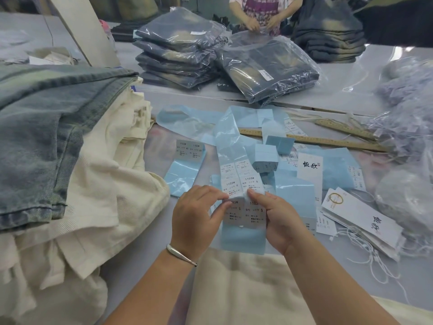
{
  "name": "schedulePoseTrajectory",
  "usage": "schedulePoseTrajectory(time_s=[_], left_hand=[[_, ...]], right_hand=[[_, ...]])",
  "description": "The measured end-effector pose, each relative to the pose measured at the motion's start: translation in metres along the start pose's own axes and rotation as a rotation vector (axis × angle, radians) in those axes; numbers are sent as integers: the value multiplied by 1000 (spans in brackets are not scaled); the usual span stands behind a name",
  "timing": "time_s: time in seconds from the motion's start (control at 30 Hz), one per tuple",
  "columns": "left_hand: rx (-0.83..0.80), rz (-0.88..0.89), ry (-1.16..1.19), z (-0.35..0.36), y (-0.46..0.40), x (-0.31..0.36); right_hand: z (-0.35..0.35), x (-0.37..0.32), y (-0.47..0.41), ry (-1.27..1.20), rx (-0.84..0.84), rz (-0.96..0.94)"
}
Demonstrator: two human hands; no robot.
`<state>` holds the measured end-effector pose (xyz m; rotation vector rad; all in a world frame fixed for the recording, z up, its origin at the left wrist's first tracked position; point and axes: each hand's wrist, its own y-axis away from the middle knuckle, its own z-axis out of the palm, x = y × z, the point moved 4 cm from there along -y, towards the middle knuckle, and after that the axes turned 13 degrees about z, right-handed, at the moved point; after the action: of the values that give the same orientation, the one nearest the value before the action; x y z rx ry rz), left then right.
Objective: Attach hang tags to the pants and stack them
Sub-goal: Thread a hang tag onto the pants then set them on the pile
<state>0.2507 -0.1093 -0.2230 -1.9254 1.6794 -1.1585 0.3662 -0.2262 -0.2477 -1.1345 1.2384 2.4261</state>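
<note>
We pinch a strip of blue-backed labels (243,207) over the table (351,266), left hand (195,221) and right hand (278,221) both gripping it; cream pants (98,195) lie left.

Sticker strip (243,184) pinched in my fingers: "1103#", size "S". Second strip (189,148) toward the worktop's far edge: "1103#", "XS". Smaller print unreadable.

Small print on sticker sheet (243,207) unreadable, cream pants (246,289) cut off below
</note>
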Motion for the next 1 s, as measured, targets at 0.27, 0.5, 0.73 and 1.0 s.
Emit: schedulePoseTrajectory(time_s=[0.27,0.5,0.73,1.0], left_hand=[[78,70,33,-4,2,9],[119,-228,535,-35,2,13],[0,-346,592,-43,12,23],[-205,-416,758,14,20,98]], right_hand=[[-1,4,-11,-70,83,41],[-17,2,-45,29,440,15],[-3,-12,-9,721,549,-285],[-136,29,111,595,735,-516]])
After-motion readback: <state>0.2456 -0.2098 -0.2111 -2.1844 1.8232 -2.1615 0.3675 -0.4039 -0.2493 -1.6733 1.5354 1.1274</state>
